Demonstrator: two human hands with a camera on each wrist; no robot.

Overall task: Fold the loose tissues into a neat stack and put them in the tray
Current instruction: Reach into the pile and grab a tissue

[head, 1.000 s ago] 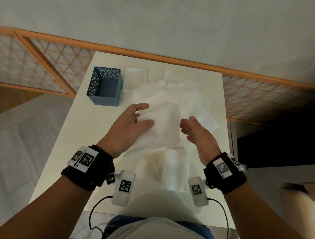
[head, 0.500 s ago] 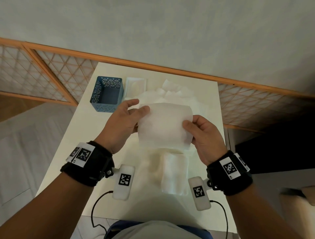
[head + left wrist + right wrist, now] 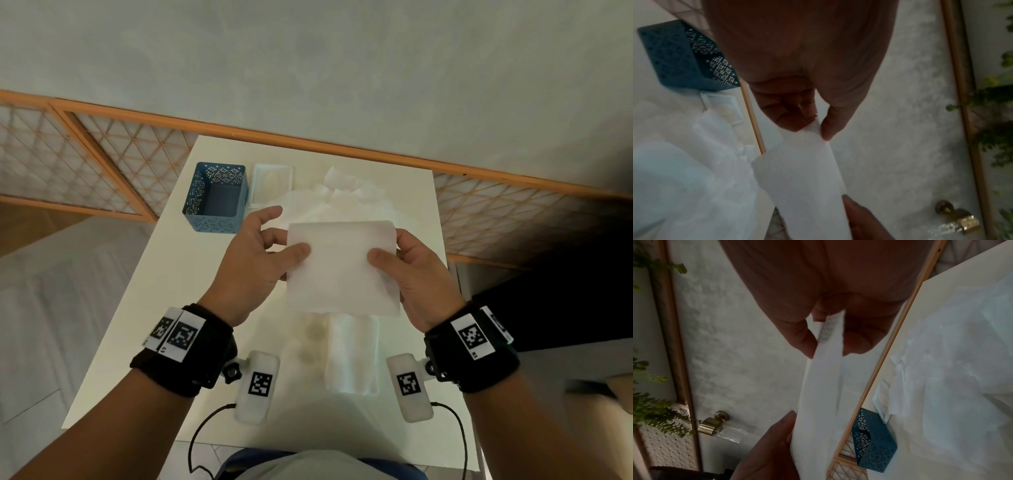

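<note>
Two hands are holding one tissue (image 3: 342, 267) up over the table (image 3: 144, 308): your left hand (image 3: 253, 263) is pinching its left edge, your right hand (image 3: 418, 274) its right edge. Loose tissues (image 3: 346, 202) are lying beyond it, a folded stack (image 3: 352, 353) beneath, the white tray (image 3: 272, 169) beside the blue basket (image 3: 215, 198).

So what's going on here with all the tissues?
A person is folding tissues at a white table. The left hand and right hand pinch one tissue by its side edges, above the table. A folded stack lies nearer the person; loose tissues wait beyond, beside a white tray and blue basket.
</note>
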